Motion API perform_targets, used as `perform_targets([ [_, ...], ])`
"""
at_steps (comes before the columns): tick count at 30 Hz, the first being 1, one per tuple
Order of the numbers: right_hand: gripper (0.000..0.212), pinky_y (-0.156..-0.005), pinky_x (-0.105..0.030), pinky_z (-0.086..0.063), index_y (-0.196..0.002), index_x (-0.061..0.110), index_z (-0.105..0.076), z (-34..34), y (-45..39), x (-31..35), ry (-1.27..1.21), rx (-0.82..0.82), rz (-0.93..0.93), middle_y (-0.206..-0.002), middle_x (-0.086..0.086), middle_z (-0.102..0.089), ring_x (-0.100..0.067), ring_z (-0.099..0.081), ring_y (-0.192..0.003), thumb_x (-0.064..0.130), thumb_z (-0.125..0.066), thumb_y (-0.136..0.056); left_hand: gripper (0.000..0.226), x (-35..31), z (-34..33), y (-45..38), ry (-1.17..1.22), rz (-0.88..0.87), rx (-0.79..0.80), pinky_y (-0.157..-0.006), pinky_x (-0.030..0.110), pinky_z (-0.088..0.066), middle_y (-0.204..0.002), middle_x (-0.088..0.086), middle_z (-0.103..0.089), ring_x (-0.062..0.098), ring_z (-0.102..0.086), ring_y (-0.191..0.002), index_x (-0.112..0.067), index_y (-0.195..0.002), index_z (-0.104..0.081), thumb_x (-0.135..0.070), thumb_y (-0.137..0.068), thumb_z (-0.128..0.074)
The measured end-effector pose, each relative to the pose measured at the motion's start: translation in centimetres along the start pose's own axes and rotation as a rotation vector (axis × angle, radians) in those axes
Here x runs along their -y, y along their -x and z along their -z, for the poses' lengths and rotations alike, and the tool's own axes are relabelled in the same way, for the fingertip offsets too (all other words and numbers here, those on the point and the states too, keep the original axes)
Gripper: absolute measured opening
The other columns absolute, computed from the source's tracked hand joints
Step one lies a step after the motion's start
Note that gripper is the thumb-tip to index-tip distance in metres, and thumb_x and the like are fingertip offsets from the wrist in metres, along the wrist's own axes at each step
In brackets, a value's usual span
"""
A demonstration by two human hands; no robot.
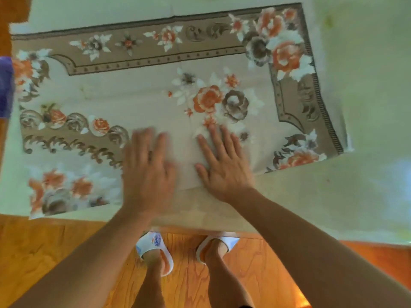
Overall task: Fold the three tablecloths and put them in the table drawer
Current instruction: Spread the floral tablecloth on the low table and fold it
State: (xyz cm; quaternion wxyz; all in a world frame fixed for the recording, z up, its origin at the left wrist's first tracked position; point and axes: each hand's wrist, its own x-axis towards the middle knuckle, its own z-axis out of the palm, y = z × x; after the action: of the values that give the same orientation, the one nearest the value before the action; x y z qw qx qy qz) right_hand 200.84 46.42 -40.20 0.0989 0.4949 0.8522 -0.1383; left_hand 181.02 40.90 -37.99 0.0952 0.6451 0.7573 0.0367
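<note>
A beige tablecloth (138, 90) with orange and brown flowers and a tan border lies spread, folded over, on the pale table (367, 107). Both hands lie flat on its near middle, fingers straight. My left hand (148, 170) is blurred and presses the cloth just left of centre. My right hand (222, 165) presses beside it, fingertips near the central flower cluster. The cloth's near edge runs just under my palms. No drawer is in view.
A purple object (5, 87) shows at the left edge. The table's near edge (200, 227) is right above my slippered feet (155, 252) on the orange wooden floor (55, 252). Bare pale tabletop extends to the right of the cloth.
</note>
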Motion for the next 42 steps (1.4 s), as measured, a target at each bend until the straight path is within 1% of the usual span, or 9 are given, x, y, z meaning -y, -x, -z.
perform_targets([
  [7, 0.064, -0.126, -0.048, -0.002, -0.161, 0.027, -0.009, 0.2, 0.8, -4.6, -0.073, -0.015, 0.026, -0.169, -0.006, 0.007, -0.027, 0.015, -0.154, 0.056, -0.019, -0.105, 0.061, -3.3, -3.2, -0.5, -0.081, 0.016, 0.097, -0.126, 0.054, -0.009, -0.169, 0.013, -0.014, 0.033, -0.003, -0.157, -0.022, -0.162, -0.024, -0.046, -0.105, -0.021],
  [11, 0.066, -0.126, -0.049, -0.002, -0.161, 0.032, 0.000, 0.6, 3.6, -18.5, -0.018, -0.021, -0.287, -0.169, -0.002, 0.010, -0.025, 0.016, -0.154, 0.060, -0.015, -0.103, 0.064, -3.9, -3.4, -0.5, -0.065, 0.034, 0.105, -0.126, 0.054, -0.008, -0.169, 0.013, -0.012, 0.031, 0.000, -0.158, -0.022, -0.162, -0.022, -0.047, -0.104, -0.020],
  [15, 0.066, -0.124, -0.053, -0.011, -0.158, 0.016, -0.024, 3.1, 6.5, -26.9, -0.089, -0.162, -0.519, -0.166, -0.016, -0.015, -0.035, -0.009, -0.153, 0.051, -0.034, -0.102, 0.065, -4.2, -3.3, -1.0, -0.066, 0.053, 0.100, -0.127, 0.049, 0.000, -0.168, 0.016, -0.014, 0.022, 0.008, -0.155, -0.020, -0.161, -0.026, -0.047, -0.102, -0.021],
  [20, 0.050, -0.094, -0.037, -0.045, -0.130, 0.014, -0.053, 5.1, 8.3, -25.4, -0.522, -0.443, -0.812, -0.124, -0.004, -0.050, -0.025, -0.055, -0.108, 0.038, -0.067, -0.088, 0.067, -4.9, -3.2, -1.1, -0.052, 0.065, 0.071, -0.124, 0.040, 0.010, -0.167, 0.018, -0.017, 0.016, 0.013, -0.152, -0.018, -0.159, -0.030, -0.048, -0.101, -0.020],
  [27, 0.006, -0.075, -0.027, -0.034, -0.094, 0.019, -0.058, 5.0, 7.0, -24.7, -0.586, -0.290, -1.086, -0.104, -0.004, -0.060, -0.019, -0.048, -0.086, 0.023, -0.059, -0.089, 0.067, -5.0, -3.6, -1.2, -0.064, 0.058, 0.056, -0.126, 0.051, -0.002, -0.167, 0.017, -0.016, 0.031, -0.001, -0.157, -0.018, -0.160, -0.029, -0.048, -0.101, -0.021],
  [30, 0.011, -0.070, -0.035, -0.041, -0.088, 0.012, -0.066, 5.2, 7.2, -24.2, -0.406, -0.322, -1.022, -0.094, -0.008, -0.061, -0.029, -0.054, -0.084, 0.018, -0.056, -0.089, 0.066, -4.8, -3.6, -1.2, -0.071, 0.050, 0.045, -0.126, 0.051, -0.003, -0.167, 0.016, -0.016, 0.023, 0.005, -0.156, -0.019, -0.160, -0.028, -0.048, -0.101, -0.021],
  [34, 0.016, -0.069, -0.029, -0.030, -0.086, 0.012, -0.073, 8.0, 8.0, -22.4, -0.291, -0.676, -0.778, -0.086, -0.007, -0.064, -0.032, -0.051, -0.088, 0.017, -0.058, -0.090, 0.065, -5.0, -3.4, -1.0, -0.061, 0.043, 0.054, -0.126, 0.053, -0.006, -0.167, 0.018, -0.018, 0.035, -0.006, -0.156, -0.019, -0.159, -0.029, -0.046, -0.101, -0.023],
  [39, 0.013, -0.066, -0.034, -0.051, -0.095, 0.020, -0.074, 13.6, 8.4, -19.2, -0.948, -0.891, -0.825, -0.085, 0.002, -0.067, -0.018, -0.055, -0.068, 0.025, -0.062, -0.095, 0.065, -4.8, -3.1, -0.9, -0.072, 0.048, 0.067, -0.126, 0.054, -0.009, -0.167, 0.017, -0.019, 0.035, -0.007, -0.155, -0.020, -0.160, -0.028, -0.047, -0.101, -0.021],
  [42, 0.011, -0.063, -0.034, -0.057, -0.098, 0.012, -0.072, 16.0, 8.2, -17.9, -1.223, -0.863, -0.668, -0.079, 0.003, -0.069, -0.019, -0.060, -0.059, 0.014, -0.061, -0.099, 0.065, -4.9, -2.9, -0.8, -0.064, 0.045, 0.063, -0.125, 0.054, -0.011, -0.166, 0.018, -0.021, 0.036, -0.010, -0.154, -0.019, -0.159, -0.030, -0.047, -0.101, -0.022],
])
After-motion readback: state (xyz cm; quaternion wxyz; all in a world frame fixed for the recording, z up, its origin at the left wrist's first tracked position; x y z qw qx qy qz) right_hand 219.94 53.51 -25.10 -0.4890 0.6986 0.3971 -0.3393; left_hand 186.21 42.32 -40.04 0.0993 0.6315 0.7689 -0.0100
